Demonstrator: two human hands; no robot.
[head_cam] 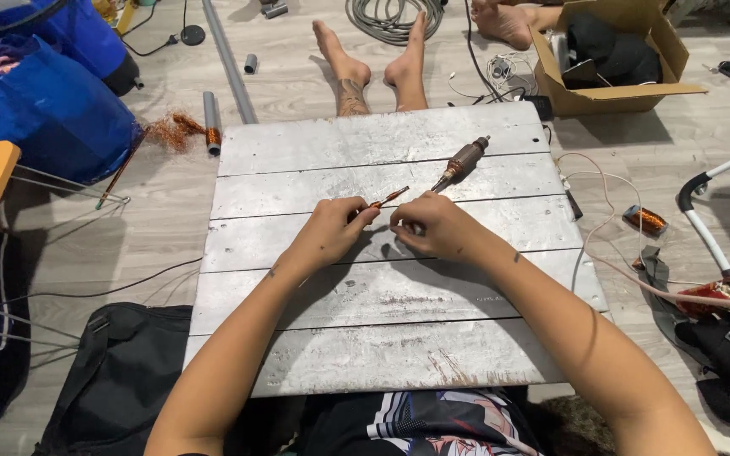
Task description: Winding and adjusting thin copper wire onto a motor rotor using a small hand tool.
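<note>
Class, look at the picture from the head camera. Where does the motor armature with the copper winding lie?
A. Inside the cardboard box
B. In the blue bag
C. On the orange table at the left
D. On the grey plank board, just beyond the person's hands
D: the motor armature lies on the grey plank board, just past the right hand and left hand, outside the cardboard box.

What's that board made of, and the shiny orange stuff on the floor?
The board looks like wooden planks painted grey-white: seams run across it and the paint is scuffed. The orange tangle looks like thin copper wire: reddish, glinting, loosely curled strands.
</note>
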